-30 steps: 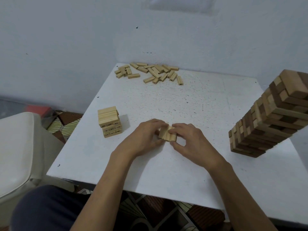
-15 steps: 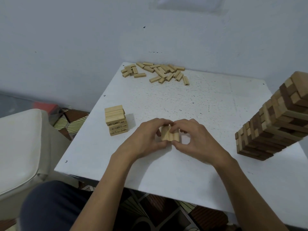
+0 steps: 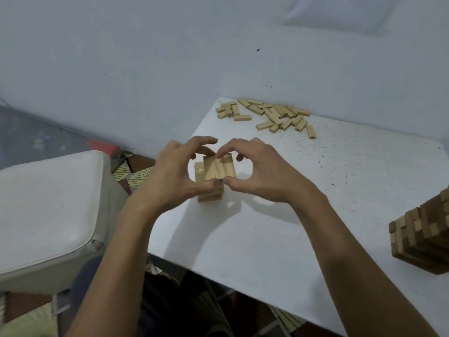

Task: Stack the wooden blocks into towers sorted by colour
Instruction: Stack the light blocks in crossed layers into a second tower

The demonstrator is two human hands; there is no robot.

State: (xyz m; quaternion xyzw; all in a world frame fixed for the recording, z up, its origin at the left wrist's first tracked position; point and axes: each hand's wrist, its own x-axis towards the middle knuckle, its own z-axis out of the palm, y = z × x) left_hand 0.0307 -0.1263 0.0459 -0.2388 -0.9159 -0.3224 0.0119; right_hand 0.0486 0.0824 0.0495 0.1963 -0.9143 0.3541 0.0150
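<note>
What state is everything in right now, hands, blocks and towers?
left hand, pinching the row of three blocks
right hand, pinching the same row
row of three blocks, held over the short pale tower, offset right
short pale tower, upright
loose blocks, scattered flat near the wall
mixed tower, standing, partly out of frame

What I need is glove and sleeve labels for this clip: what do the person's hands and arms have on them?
Nothing that shows. The left hand and right hand are bare: no gloves, rings or bands visible. The left forearm and right forearm are bare too, with no watch and no sleeve reaching into view.
</note>
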